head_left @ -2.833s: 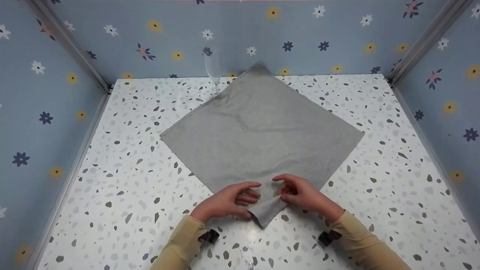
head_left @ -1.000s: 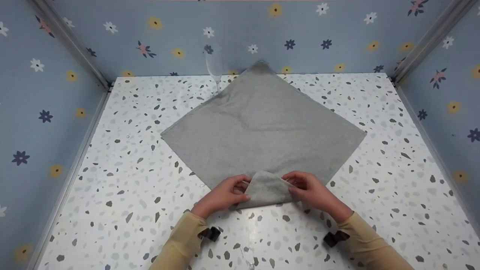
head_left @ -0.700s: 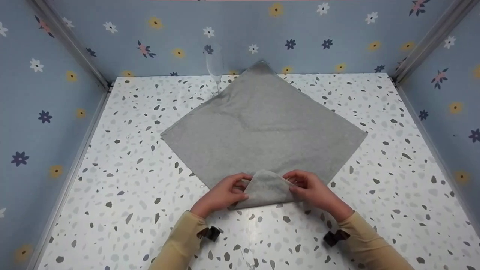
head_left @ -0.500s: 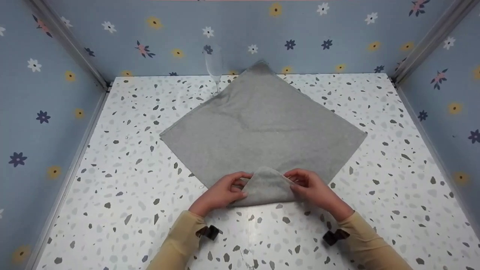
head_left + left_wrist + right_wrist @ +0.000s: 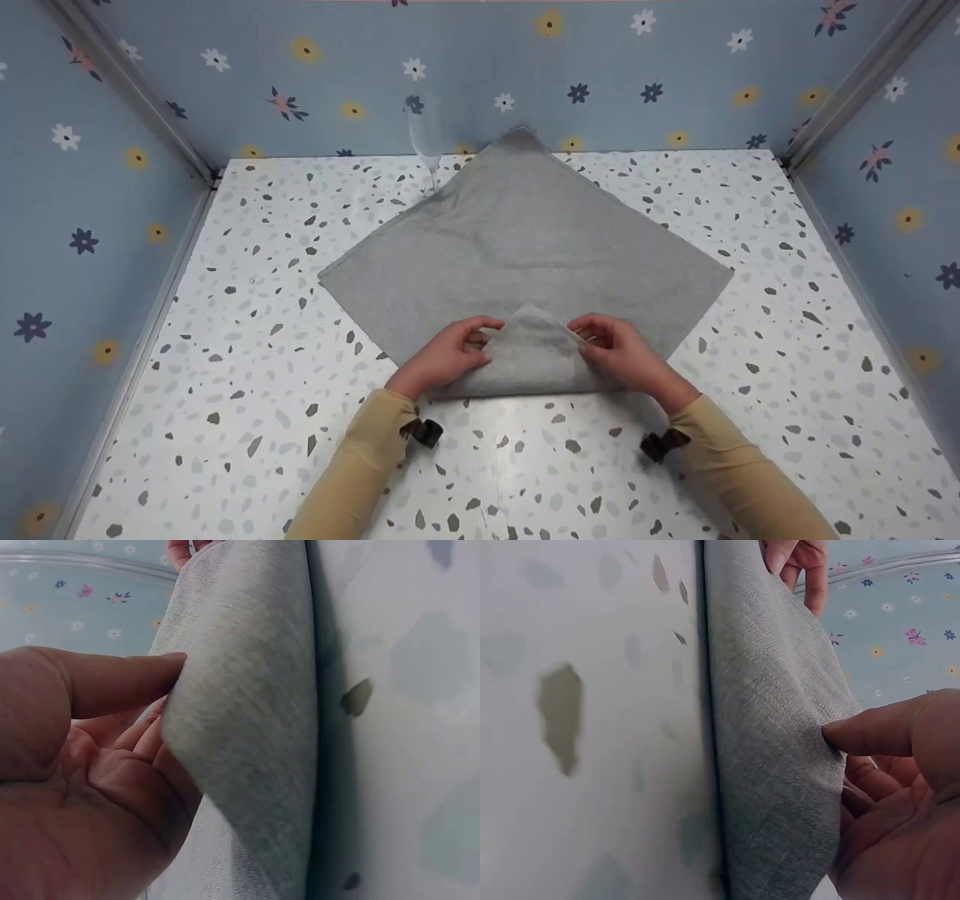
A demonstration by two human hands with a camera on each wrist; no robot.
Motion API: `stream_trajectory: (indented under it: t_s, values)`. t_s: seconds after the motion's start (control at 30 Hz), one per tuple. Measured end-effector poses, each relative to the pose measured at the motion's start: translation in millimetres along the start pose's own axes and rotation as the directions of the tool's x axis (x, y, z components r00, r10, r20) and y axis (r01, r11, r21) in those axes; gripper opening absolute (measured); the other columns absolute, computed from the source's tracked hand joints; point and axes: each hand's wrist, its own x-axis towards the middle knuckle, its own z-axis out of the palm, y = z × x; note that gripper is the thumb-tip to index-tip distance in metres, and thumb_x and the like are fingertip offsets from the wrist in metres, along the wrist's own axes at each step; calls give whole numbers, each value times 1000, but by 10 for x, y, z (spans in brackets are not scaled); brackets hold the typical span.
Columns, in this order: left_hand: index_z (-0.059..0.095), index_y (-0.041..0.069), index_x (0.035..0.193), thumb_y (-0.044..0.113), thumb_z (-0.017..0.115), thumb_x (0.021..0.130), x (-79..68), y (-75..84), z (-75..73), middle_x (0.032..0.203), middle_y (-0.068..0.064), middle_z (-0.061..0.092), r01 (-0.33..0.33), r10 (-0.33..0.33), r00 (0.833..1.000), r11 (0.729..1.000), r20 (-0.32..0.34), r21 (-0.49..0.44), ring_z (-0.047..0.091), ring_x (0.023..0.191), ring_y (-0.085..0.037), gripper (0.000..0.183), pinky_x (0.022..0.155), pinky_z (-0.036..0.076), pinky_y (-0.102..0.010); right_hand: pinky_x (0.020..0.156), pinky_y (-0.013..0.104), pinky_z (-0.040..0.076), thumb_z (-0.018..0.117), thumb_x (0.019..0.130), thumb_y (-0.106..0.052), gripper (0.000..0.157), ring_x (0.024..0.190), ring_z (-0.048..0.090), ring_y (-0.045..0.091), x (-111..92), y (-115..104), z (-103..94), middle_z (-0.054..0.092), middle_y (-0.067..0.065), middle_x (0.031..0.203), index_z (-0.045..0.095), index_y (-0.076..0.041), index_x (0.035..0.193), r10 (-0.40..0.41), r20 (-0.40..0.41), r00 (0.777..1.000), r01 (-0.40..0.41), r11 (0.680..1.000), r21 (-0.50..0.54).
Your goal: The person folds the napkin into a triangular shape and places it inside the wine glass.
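A square grey cloth napkin (image 5: 525,240) lies turned like a diamond, its near corner folded back over itself as a flap (image 5: 532,360) that points away from me. My left hand (image 5: 450,354) pinches the flap's left edge, thumb on top and fingers behind it. On the opposite edge my right hand (image 5: 626,356) holds the flap in the same way. The right wrist view shows the thumb (image 5: 870,727) pressed on the cloth, which puckers there. In the left wrist view the thumb tip (image 5: 176,667) meets the flap's edge. The fingers behind the flap are partly hidden.
Behind the napkin's back left edge stands a clear champagne flute (image 5: 425,139), its foot hidden by the cloth. The napkin's far corner reaches the flowered back wall (image 5: 480,67). Flowered side walls bound the speckled white tabletop (image 5: 247,337).
The near corner, low and just lifted at first, has been turned over and moved away from me. Both hands went forward with it, and the flap has grown wider. The flute stays put.
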Motion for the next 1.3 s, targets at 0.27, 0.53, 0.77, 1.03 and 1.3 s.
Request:
stream_trajectory:
  t_s: [0.27, 0.53, 0.77, 1.03, 1.3]
  values:
    - [53, 14, 135, -3, 57, 91, 261, 14, -203, 119, -11, 61, 6, -6, 1000, 998, -12, -61, 59, 105, -23, 46, 86, 47, -36, 76, 23, 47, 55, 88, 12, 30, 95, 59, 37, 258, -222, -115, 62, 26, 106, 58, 10, 118, 10, 7, 1000, -10, 1000, -30]
    - [51, 12, 136, -9, 52, 90, 496, 11, -396, 117, -13, 63, 20, -15, 999, 987, 32, -158, 60, 103, -24, 51, 84, 47, -34, 75, 21, 47, 55, 87, 13, 33, 100, 59, 36, 521, -252, -243, 61, 27, 109, 56, 11, 120, 21, 23, 1000, -21, 1000, -5]
    - [50, 8, 137, -13, 52, 87, 693, -65, -536, 120, -14, 61, 56, -49, 998, 977, 40, -205, 58, 105, -23, 54, 83, 46, -31, 74, 23, 46, 56, 89, 8, 33, 100, 58, 29, 789, -118, -334, 61, 22, 112, 58, 5, 122, 81, 35, 996, -81, 997, -5]
    - [50, 5, 137, -15, 52, 85, 784, -114, -594, 122, -16, 60, 87, -76, 995, 978, 62, -189, 57, 104, -22, 56, 80, 46, -29, 71, 25, 45, 54, 88, 10, 33, 96, 56, 33, 863, -282, -346, 59, 29, 110, 57, 8, 122, 137, 83, 987, -134, 990, -36]
    - [53, 9, 136, -13, 53, 85, 807, -91, -578, 117, -11, 61, 190, -186, 982, 969, 42, -156, 55, 90, -18, 55, 67, 43, -26, 74, 27, 45, 52, 88, 12, 33, 98, 55, 33, 839, -291, -316, 59, 31, 110, 56, 12, 120, 148, 97, 984, -146, 989, -20]
